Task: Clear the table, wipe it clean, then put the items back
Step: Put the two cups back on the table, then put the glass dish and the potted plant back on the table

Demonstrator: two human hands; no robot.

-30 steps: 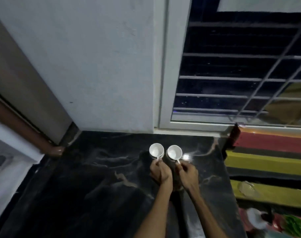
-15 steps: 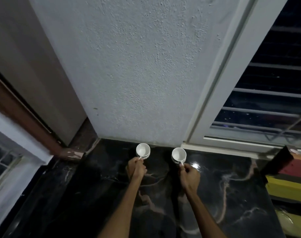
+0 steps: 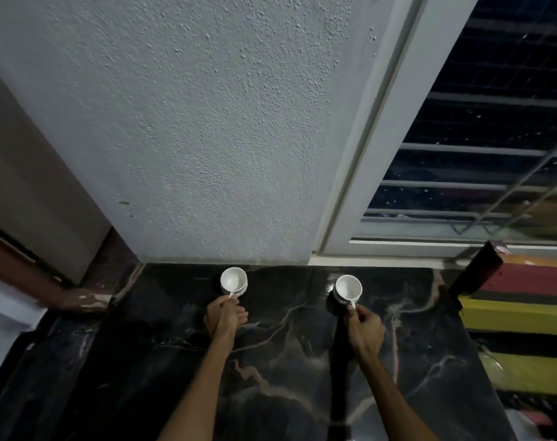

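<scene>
Two small white cups sit at the far edge of a black marble table (image 3: 286,361), close to the wall. My left hand (image 3: 224,316) grips the handle of the left cup (image 3: 233,280). The right cup (image 3: 348,288) is held by its handle in my right hand (image 3: 364,326). Both cups are upright and look empty. They stand well apart, roughly a forearm's width between them.
A rough white wall (image 3: 191,138) rises right behind the cups. A barred window (image 3: 477,170) is at the back right. A striped red and yellow cloth (image 3: 525,313) lies off the table's right edge. A brown ledge (image 3: 32,281) runs at the left.
The two cups were side by side a second ago; my hands have carried them forward toward the wall and spread them apart, left cup going left, right cup going right.
</scene>
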